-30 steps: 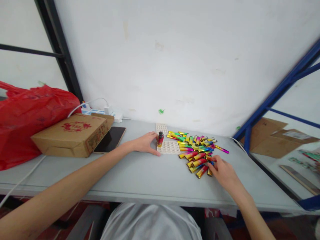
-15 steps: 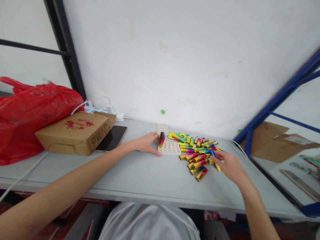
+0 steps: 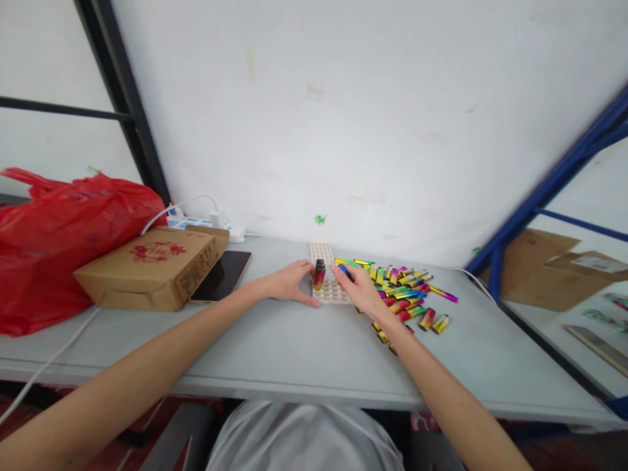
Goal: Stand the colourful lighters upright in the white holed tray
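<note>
Left hand (image 3: pixel 294 282) rests on the table (image 3: pixel 294 353), thumb and fingers spread in a wide C that opens toward the near white tray (image 3: pixel 333 296). Thumb tip lies at the tray's near left corner; fingertips sit higher, just beside a short row of red-and-gold tubes (image 3: pixel 319 277) standing upright with dark tops along the tray's left side. Whether those fingertips touch the tubes or only flank them: cannot tell. Right hand (image 3: pixel 366 292) is at the tray's right side, grip narrow, thumb and fingers pinched on one blue tube (image 3: pixel 347 273). Tube is held tilted, its blue body partly hidden by the fingers; contact between it and the tray cannot be confirmed. Tray shows rows of round recesses, the visible ones right of the standing tubes unfilled. Second white tray (image 3: pixel 320 250) lies behind, toward the wall. Heap of shiny multicoloured tubes (image 3: pixel 407 296) spreads right of the near tray, partly covered by the right hand and forearm. At its right edge, one red-gold tube (image 3: pixel 426 319) and one yellow tube (image 3: pixel 441 324) lie side by side. Dark-screened device (image 3: pixel 222 276) and cardboard box (image 3: pixel 147 268) lie well to the left.
</note>
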`<move>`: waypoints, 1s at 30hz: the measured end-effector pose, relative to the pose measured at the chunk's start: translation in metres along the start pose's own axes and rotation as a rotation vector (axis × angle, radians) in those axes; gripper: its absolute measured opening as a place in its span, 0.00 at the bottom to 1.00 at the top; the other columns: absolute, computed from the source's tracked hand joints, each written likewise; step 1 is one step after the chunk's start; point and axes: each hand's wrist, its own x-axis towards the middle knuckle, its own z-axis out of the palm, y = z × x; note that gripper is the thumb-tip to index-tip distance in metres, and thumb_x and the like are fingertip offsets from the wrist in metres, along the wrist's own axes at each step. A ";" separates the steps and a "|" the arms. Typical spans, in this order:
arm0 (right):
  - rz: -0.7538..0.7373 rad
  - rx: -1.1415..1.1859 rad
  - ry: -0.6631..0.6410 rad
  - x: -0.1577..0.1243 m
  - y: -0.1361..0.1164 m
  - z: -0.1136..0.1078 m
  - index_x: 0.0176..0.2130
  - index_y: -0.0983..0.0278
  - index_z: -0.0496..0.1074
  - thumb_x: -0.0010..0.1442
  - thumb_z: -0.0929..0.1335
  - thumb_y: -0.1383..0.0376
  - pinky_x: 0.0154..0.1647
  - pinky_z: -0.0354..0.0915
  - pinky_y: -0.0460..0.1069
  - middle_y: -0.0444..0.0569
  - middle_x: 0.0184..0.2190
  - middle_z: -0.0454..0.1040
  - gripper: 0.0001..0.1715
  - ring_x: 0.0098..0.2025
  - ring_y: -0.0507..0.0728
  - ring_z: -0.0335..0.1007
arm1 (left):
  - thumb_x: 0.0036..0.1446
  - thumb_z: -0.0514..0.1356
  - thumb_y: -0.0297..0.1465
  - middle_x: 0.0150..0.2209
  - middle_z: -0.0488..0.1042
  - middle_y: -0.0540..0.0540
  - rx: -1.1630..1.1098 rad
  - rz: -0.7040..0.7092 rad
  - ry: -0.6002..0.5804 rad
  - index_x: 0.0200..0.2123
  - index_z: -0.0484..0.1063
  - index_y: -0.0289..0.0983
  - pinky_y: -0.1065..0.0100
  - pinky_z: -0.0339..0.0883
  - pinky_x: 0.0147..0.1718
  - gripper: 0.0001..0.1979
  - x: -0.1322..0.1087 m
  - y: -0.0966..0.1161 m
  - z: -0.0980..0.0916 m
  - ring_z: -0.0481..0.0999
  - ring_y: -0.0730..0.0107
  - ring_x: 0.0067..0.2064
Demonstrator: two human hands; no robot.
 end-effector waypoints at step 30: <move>-0.228 -0.321 -0.007 -0.014 0.011 0.002 0.31 0.59 0.65 0.77 0.59 0.47 0.39 0.63 0.51 0.48 0.30 0.73 0.27 0.34 0.58 0.69 | 0.47 0.75 0.56 0.56 0.76 0.37 -0.009 -0.008 -0.017 0.56 0.74 0.37 0.53 0.68 0.58 0.41 -0.001 0.003 -0.004 0.75 0.44 0.57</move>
